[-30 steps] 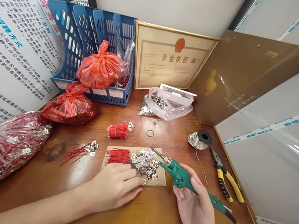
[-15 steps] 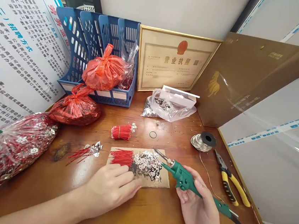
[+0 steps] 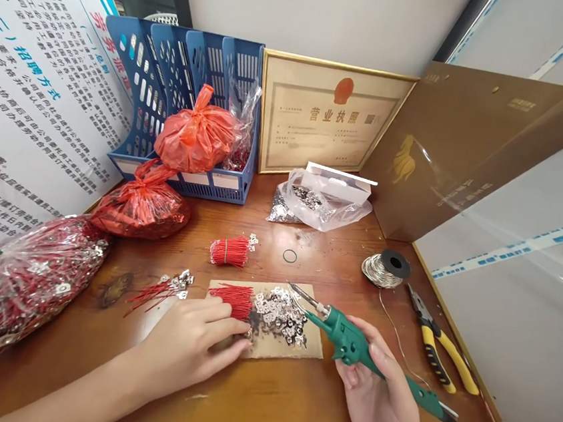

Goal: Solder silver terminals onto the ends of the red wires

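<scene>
My right hand (image 3: 383, 389) is wrapped round a green soldering iron (image 3: 355, 343), whose metal tip points up and left over small silver metal tabs (image 3: 281, 312). These tabs lie on a piece of cardboard (image 3: 315, 342), right of a row of red wires (image 3: 235, 298). Over the cardboard's left edge rests my left hand (image 3: 197, 340), its thumb and forefinger close together near the lower ends of the wires; whatever is between the fingertips is too small to tell. Left of that hand lie loose red wires with tabs on them (image 3: 163, 287).
A banded bundle of red wires (image 3: 230, 250) lies behind the cardboard. Solder spool (image 3: 386, 269) and pliers (image 3: 439, 342) are at right. Filled bags (image 3: 33, 279) stand left, before a blue file rack (image 3: 189, 181). A plastic bag (image 3: 322, 205) sits near a framed certificate (image 3: 336, 123).
My left hand has moved left along the cardboard, and its forefinger and thumb reach out more. The view has shifted slightly; my right hand still holds the iron.
</scene>
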`<action>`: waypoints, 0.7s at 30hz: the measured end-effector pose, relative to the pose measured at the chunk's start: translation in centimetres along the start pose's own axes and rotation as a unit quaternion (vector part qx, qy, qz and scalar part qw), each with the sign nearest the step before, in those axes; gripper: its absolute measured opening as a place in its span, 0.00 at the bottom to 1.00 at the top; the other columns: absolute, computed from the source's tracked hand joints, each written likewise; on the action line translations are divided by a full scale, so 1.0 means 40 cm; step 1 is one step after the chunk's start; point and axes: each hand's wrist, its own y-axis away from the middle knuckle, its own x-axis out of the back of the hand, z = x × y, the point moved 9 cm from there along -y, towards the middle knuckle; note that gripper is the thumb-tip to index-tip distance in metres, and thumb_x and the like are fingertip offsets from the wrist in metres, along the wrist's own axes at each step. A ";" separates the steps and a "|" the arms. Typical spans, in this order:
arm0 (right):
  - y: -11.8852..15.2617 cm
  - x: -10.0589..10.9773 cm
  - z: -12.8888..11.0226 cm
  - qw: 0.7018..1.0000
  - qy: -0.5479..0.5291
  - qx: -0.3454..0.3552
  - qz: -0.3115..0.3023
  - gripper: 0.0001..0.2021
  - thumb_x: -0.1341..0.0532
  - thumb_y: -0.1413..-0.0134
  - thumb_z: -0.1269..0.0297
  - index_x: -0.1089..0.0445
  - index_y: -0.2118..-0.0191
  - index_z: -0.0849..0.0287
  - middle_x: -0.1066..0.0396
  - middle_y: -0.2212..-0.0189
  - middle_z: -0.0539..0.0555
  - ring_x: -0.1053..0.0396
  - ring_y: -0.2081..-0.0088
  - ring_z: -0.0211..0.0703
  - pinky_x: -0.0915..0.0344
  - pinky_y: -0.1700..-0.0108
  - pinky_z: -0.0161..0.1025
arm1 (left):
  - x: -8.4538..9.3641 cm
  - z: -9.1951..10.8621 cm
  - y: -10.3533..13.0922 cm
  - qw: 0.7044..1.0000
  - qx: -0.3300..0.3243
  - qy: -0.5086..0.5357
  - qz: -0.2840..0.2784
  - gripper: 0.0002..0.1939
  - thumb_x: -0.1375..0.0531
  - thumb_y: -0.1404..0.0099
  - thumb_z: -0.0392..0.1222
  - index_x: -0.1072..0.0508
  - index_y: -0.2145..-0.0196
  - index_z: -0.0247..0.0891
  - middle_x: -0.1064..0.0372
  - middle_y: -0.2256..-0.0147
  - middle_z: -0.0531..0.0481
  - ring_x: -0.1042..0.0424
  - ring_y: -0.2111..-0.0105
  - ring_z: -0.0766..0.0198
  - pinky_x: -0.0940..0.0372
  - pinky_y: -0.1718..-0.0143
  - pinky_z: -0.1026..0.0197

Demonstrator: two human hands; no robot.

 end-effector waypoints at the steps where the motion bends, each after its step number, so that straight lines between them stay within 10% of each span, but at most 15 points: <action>1: 0.000 0.001 0.000 1.000 0.004 0.001 0.002 0.25 0.20 0.59 0.44 0.13 0.56 0.52 0.24 0.61 0.58 0.44 0.72 0.35 0.34 0.72 0.32 | 0.004 -0.002 -0.001 1.000 0.002 -0.001 0.001 0.09 0.39 0.21 0.42 0.19 0.58 0.41 0.28 0.72 0.54 0.31 0.74 0.62 0.40 0.71 0.57; 9: 0.002 -0.004 -0.001 0.999 0.030 0.009 -0.011 0.23 0.22 0.57 0.44 0.13 0.57 0.52 0.24 0.64 0.59 0.41 0.72 0.37 0.34 0.73 0.33 | 0.072 -0.070 -0.027 0.999 0.036 -0.007 -0.002 0.07 0.39 0.23 0.38 0.19 0.56 0.39 0.24 0.68 0.52 0.27 0.71 0.65 0.36 0.68 0.62; 21: -0.005 0.011 0.004 0.995 0.089 0.020 -0.033 0.21 0.22 0.55 0.45 0.13 0.56 0.50 0.18 0.57 0.63 0.24 0.63 0.51 0.26 0.66 0.40 | 0.034 -0.126 0.007 0.997 0.068 0.033 -0.015 0.08 0.39 0.25 0.37 0.19 0.60 0.40 0.25 0.69 0.54 0.28 0.71 0.66 0.39 0.68 0.62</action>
